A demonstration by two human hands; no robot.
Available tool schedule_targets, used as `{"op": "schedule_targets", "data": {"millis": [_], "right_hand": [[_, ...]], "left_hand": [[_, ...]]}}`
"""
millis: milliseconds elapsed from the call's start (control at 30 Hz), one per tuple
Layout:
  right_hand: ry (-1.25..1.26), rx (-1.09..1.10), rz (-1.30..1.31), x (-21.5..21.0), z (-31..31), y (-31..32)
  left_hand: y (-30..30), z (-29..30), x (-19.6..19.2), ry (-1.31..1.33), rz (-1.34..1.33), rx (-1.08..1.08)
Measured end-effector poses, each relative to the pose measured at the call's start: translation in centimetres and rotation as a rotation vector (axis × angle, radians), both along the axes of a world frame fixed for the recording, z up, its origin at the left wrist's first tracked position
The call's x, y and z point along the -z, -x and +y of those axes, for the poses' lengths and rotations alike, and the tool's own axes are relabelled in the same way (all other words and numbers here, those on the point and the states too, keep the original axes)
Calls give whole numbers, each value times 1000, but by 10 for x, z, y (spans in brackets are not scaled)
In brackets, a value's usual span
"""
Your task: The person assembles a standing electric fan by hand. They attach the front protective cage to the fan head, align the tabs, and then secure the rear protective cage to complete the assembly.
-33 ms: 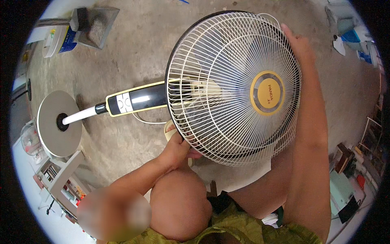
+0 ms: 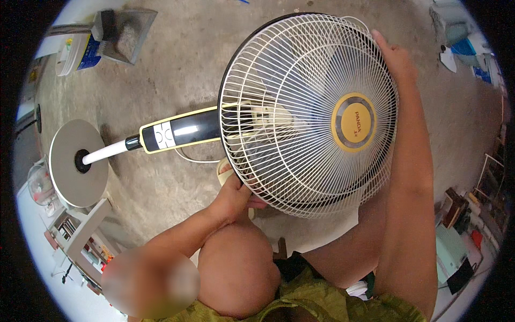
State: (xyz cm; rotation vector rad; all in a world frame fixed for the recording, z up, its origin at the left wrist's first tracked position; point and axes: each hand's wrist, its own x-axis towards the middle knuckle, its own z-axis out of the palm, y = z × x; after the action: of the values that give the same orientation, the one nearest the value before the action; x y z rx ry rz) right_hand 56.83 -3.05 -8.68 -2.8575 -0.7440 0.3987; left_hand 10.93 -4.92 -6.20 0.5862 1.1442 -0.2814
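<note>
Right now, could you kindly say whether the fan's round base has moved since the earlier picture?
No, the fan's round base shows no visible shift against the bucket.

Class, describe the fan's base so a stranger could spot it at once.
Find the big fan with its white grille, then follow the pole leftward. The base is the flat grey disc at its end, solid unlike the see-through grille, with a black collar at its centre.

Free room over concrete floor (image 2: 171, 70) beyond fan column (image 2: 198, 127); domed grille (image 2: 354, 122) blocks middle; left knee (image 2: 238, 263) near grille's lower edge.
</note>
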Motion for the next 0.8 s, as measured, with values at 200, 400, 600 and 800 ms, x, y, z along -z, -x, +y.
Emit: {"op": "schedule_targets", "data": {"millis": [200,400,600,800], "right_hand": [[24,9,-17,2,0,-3],[30,7,-60,4,2,-2],[-12,36,-99,14,0,-6],[-21,60,-91,12,1,0]], "left_hand": [[0,2,-3,40,0,-12],[-2,4,-6,55,7,-14],[2,4,-2,62,-51,10],[-2,8,-11,84,-47,10]]}}
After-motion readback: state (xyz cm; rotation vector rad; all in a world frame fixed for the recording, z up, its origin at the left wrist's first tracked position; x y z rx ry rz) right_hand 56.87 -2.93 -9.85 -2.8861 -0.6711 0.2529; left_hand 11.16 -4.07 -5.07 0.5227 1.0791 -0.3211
